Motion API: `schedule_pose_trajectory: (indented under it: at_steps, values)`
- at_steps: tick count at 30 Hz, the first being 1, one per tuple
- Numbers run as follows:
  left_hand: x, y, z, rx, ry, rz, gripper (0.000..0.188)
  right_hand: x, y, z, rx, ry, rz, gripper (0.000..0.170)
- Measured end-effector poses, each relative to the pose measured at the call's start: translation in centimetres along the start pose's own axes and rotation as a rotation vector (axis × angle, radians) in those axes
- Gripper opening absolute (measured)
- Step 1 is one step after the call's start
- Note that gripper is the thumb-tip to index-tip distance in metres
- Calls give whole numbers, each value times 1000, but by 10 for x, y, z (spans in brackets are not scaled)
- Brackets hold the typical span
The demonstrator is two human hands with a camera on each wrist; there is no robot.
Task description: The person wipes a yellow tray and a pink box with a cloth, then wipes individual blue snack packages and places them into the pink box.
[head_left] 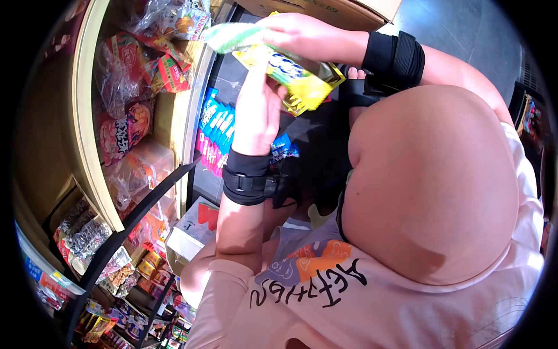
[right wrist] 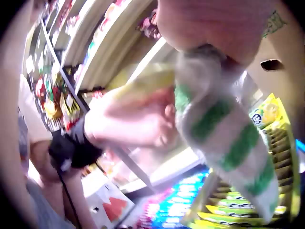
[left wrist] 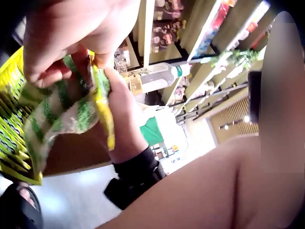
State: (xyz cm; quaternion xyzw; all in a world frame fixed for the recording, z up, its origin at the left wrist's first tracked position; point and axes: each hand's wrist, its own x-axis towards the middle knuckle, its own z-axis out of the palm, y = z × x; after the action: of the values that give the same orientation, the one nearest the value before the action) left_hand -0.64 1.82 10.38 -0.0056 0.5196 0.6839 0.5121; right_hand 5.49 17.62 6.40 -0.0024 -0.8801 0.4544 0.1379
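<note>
My left hand (head_left: 260, 110) grips a yellow packet (head_left: 286, 70) with a blue and white logo. Above it, my right hand (head_left: 293, 36) holds a green and white striped cloth (head_left: 235, 38). In the right wrist view the cloth (right wrist: 228, 133) hangs from my right hand (right wrist: 214, 28), while my left hand (right wrist: 138, 119) is beside it with the blurred packet (right wrist: 147, 78). The left wrist view shows the cloth (left wrist: 62, 112) and the packet's yellow edge (left wrist: 102, 109) close together between my left hand (left wrist: 78, 33) and right hand (left wrist: 124, 112).
Yellow packets (right wrist: 233, 212) stand in rows in a box below. Blue packs (head_left: 220, 119) and pink packs (head_left: 209, 152) lie on the floor side of the shelf. Shelves with bagged snacks (head_left: 125, 131) rise on the left. A white carton (head_left: 189, 232) and a cardboard box (head_left: 349, 11) are nearby.
</note>
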Motion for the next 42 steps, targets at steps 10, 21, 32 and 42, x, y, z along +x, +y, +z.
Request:
schedule_pose_trajectory:
  at_steps: [10, 21, 32, 42]
  values:
    - [12, 17, -22, 249, 22, 405, 20, -15, -19, -5, 816, -337, 510, 37]
    - [48, 19, -91, 405, 181, 377, 17, -26, -22, -31, -185, -774, 588, 34]
    - [100, -10, -95, 1502, 99, 854, 21, -31, 17, 12, -616, -322, 257, 35]
    - [106, -17, -84, 1488, 203, 888, 19, -30, 29, 21, -634, -271, 278, 53]
